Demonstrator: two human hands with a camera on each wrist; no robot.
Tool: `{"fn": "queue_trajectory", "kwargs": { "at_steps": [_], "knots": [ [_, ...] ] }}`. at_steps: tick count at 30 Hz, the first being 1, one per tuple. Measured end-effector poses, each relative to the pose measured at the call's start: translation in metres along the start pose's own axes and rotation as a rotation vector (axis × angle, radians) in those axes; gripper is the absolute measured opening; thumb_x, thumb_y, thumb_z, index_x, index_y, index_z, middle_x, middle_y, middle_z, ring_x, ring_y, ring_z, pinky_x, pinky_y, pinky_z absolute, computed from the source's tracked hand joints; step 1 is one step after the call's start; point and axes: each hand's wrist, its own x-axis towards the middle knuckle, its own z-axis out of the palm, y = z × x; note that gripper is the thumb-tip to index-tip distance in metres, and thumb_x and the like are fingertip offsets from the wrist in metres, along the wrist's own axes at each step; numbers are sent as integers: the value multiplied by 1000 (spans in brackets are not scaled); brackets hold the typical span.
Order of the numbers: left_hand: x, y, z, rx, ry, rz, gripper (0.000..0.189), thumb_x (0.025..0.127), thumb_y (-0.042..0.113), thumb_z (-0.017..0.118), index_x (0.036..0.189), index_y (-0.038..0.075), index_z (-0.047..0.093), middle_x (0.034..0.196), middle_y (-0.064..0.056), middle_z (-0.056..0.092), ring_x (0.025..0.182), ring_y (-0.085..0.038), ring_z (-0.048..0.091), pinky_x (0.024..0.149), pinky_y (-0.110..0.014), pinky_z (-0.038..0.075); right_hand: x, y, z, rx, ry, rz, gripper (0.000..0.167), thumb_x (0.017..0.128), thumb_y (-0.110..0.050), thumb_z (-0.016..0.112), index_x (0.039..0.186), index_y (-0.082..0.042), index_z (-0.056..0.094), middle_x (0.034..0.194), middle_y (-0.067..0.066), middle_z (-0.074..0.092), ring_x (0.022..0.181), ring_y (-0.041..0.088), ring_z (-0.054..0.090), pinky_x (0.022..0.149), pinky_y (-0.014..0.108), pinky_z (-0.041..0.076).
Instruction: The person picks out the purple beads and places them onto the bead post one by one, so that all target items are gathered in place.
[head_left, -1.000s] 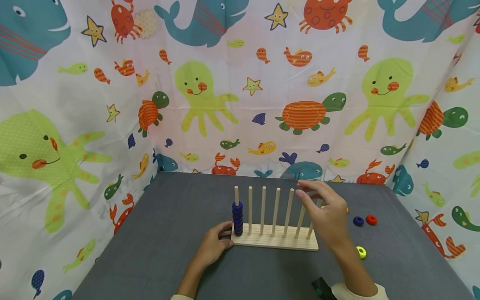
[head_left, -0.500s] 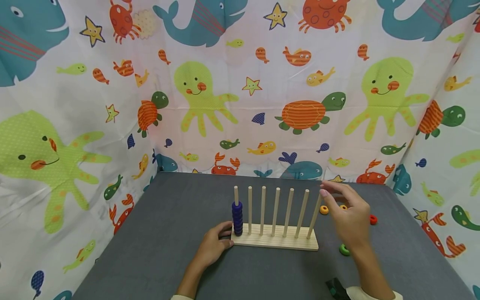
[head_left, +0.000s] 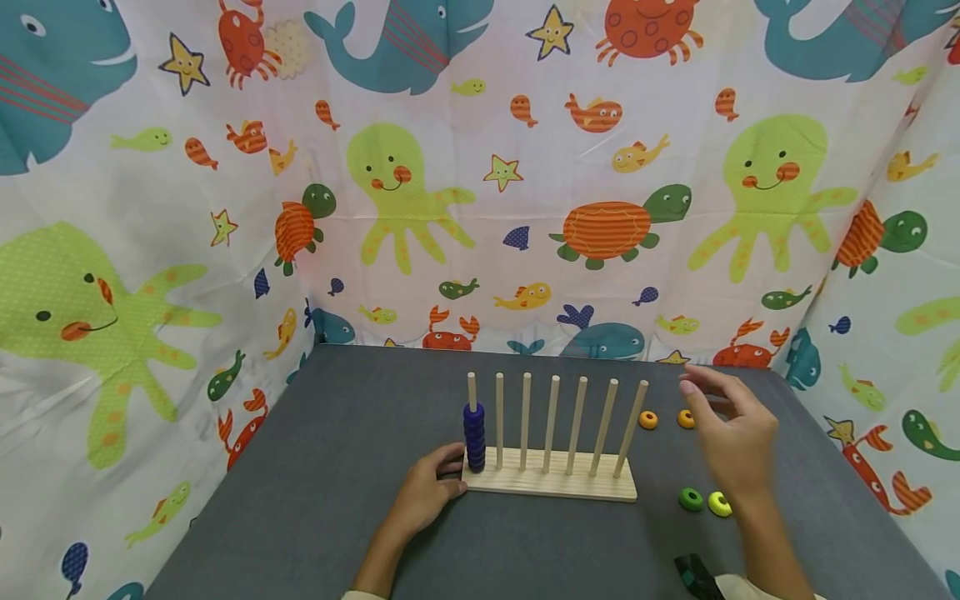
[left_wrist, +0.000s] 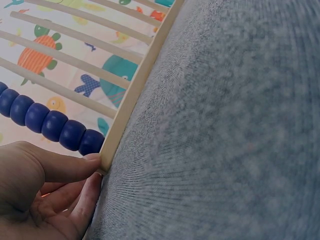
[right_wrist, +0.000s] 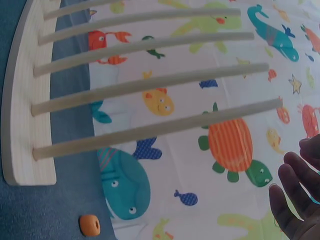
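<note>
A wooden peg rack (head_left: 551,483) with a row of upright pegs stands on the grey table. Blue beads (head_left: 475,437) fill much of its leftmost peg; the other pegs are bare. My left hand (head_left: 429,493) pinches the left end of the base, the thumb (left_wrist: 75,167) on it just below the lowest blue bead in the left wrist view. To the right of the rack, my right hand (head_left: 738,433) is raised in the air with loosely bent fingers and nothing between them. In the right wrist view, the fingers (right_wrist: 290,185) show beyond the peg tips.
Two orange beads (head_left: 648,420) lie right of the rack, toward the back. Nearer the front are a green bead (head_left: 691,499) and a yellow bead (head_left: 720,504). A patterned curtain (head_left: 525,208) with sea animals rises behind the table.
My right hand has moved right, from above the rack's right-hand pegs to past its end. It now covers the red and blue beads seen earlier. The left hand stays put.
</note>
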Motion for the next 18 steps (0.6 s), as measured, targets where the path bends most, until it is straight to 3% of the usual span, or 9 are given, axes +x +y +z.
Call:
{"fn": "queue_trajectory", "kwargs": {
  "at_steps": [3, 11, 18],
  "knots": [
    [0, 0, 0, 2, 2, 0, 59, 89, -5, 75, 146, 1, 60, 145, -21, 63, 128, -37, 66, 100, -46, 60, 0, 8, -4, 0, 3, 31, 28, 103, -16, 70, 129, -8, 76, 115, 1, 74, 99, -8, 61, 88, 4, 47],
    [1, 0, 0, -2, 4, -15, 59, 90, -4, 75, 147, 2, 59, 145, -20, 64, 127, -36, 66, 101, -45, 60, 4, 28, -10, -19, 3, 102, 29, 104, -22, 69, 130, -12, 76, 121, 11, 75, 100, -10, 60, 87, 3, 46],
    [1, -1, 0, -10, 0, -16, 59, 90, -4, 75, 147, 3, 59, 146, -20, 63, 128, -35, 66, 101, -44, 60, 8, 42, -16, -20, -15, 195, 31, 105, -29, 69, 130, -13, 76, 115, -5, 76, 95, -8, 63, 81, 3, 48]
  ]
}}
